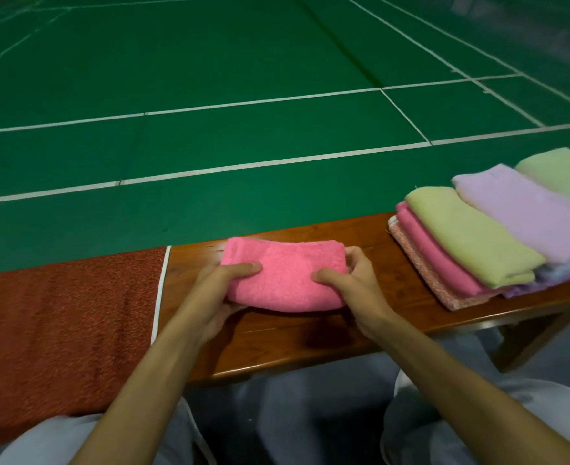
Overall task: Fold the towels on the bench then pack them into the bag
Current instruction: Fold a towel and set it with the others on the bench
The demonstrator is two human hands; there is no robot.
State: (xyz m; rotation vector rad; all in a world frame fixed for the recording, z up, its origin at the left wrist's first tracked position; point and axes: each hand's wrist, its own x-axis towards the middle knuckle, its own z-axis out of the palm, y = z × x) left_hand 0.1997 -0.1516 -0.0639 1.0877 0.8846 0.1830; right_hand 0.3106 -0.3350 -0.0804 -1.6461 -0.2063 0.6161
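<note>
A folded pink towel [285, 275] is held just above the brown wooden bench [310, 333], near its left end. My left hand [221, 293] grips the towel's left side, thumb on top and fingers underneath. My right hand [352, 283] grips its right side the same way. To the right on the bench lies a row of overlapping towels [498, 229]: a patterned pink one at the bottom, then deep pink, light green, lilac and another light green. No bag is in view.
Beyond the bench spreads a green court floor [243, 95] with white lines. A red-brown floor strip [59, 330] with a white edge line lies left of the bench. My knees in grey trousers [478, 414] sit below the bench's near edge.
</note>
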